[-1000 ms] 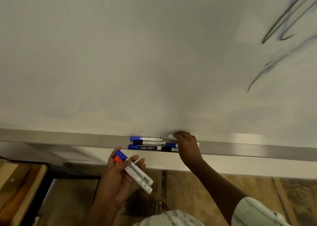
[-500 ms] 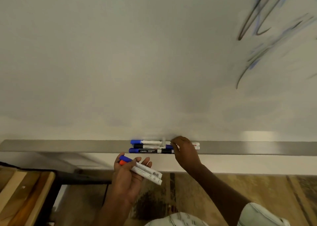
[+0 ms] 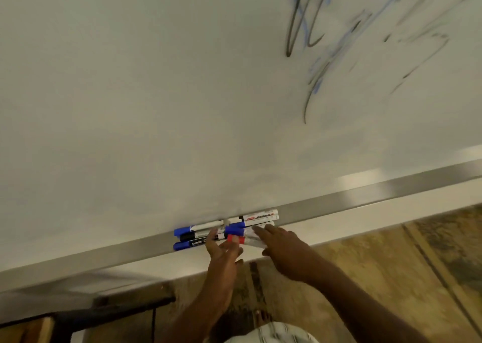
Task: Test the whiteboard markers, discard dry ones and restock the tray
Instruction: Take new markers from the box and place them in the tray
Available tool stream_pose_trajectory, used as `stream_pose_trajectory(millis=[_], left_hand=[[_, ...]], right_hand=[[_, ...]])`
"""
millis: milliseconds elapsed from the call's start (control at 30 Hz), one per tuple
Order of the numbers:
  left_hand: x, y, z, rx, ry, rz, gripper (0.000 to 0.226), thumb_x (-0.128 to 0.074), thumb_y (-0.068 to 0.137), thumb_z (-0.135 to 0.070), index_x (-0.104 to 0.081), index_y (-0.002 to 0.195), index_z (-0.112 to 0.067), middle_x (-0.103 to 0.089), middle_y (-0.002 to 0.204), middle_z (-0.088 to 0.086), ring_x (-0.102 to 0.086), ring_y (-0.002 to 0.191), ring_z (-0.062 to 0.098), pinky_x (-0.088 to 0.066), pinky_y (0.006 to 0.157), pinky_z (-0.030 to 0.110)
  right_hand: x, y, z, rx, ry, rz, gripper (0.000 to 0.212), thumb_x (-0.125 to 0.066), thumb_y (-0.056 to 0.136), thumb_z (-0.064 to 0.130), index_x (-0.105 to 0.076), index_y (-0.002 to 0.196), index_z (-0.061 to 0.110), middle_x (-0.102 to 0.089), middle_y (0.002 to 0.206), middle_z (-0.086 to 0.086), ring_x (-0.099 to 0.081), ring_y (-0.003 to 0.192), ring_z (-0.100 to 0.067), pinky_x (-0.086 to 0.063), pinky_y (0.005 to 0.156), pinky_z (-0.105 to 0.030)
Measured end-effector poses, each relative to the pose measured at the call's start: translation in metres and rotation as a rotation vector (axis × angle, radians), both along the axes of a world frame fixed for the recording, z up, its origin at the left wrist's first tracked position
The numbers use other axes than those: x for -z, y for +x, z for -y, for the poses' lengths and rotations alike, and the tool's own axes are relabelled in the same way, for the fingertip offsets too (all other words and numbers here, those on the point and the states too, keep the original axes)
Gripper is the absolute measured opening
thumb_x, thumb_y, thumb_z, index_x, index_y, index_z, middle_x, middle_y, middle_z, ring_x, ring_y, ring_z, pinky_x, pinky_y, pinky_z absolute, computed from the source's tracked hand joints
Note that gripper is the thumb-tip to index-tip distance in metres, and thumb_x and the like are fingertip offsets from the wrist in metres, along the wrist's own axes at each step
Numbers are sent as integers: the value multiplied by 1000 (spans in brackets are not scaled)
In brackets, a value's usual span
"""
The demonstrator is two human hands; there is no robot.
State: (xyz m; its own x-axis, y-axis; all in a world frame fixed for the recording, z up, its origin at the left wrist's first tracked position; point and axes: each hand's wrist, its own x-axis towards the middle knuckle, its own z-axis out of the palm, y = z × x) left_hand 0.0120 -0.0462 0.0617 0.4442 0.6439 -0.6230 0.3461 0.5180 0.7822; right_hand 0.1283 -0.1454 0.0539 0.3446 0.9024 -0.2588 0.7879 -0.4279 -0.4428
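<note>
The silver marker tray [image 3: 365, 194] runs along the bottom of the whiteboard [image 3: 130, 95]. At its middle lie three markers: a blue-capped one [image 3: 194, 229], a black one [image 3: 194, 236] and a blue one [image 3: 187, 244]. Two more white-barrelled markers [image 3: 259, 219] lie to their right. My left hand [image 3: 224, 251] is up at the tray and holds a blue-capped marker [image 3: 234, 230] and a red-capped marker [image 3: 234, 238]. My right hand [image 3: 283, 248] reaches in from the right, its straight fingers touching the white barrels of those two markers.
Black and blue test scribbles [image 3: 307, 37] cover the board's upper right. Below the tray are a patterned floor [image 3: 391, 264], a dark bar [image 3: 117, 310] and wooden furniture [image 3: 39, 328] at the lower left. My striped shirt shows at the bottom edge.
My left hand has risen from below the tray to tray level with its two markers. My right hand has shifted from the tray's markers onto the barrels of those two. The view has tilted.
</note>
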Motion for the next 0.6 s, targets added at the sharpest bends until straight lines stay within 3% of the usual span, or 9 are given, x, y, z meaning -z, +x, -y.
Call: stream_pose_trajectory(millis=[67,200,300,500,600], left_hand=[[0,-3,0,172,-22,-30,39,-49,96,-23,-33,130,-34,-54,119,3,-61,103,27,-49,95,52],[1,-15,-2,267,-111,-107,19,-45,97,-11,-56,111,-5,-71,93,16,-66,92,33,-54,85,44],[6,-20,-1,285,-98,-218,16,-48,96,-12,-62,101,-5,-72,90,16,-66,83,29,-55,71,34],[17,-22,-8,282,-51,-262,19,-45,98,-15,-61,102,-4,-70,93,17,-67,83,29,-56,79,38],[20,-24,-10,273,-29,-288,19,-45,98,-17,-59,103,-5,-69,92,15,-67,81,24,-57,72,32]], right_hand=[[11,35,17,113,-15,88,62,-55,93,16,-25,146,24,-45,141,-3,-49,121,-19,-41,101,-37],[29,100,47,243,-141,190,55,-52,94,19,-30,143,28,-49,136,0,-49,117,-20,-37,98,-42],[40,130,53,153,-252,246,51,-50,96,22,-30,142,30,-50,133,1,-43,116,-20,-33,97,-40],[58,150,40,-15,-314,253,49,-47,96,22,-31,141,35,-47,133,1,-38,122,-23,-29,100,-41],[65,148,32,-17,-300,186,48,-46,97,27,-30,141,37,-43,134,-2,-36,124,-24,-31,102,-43]])
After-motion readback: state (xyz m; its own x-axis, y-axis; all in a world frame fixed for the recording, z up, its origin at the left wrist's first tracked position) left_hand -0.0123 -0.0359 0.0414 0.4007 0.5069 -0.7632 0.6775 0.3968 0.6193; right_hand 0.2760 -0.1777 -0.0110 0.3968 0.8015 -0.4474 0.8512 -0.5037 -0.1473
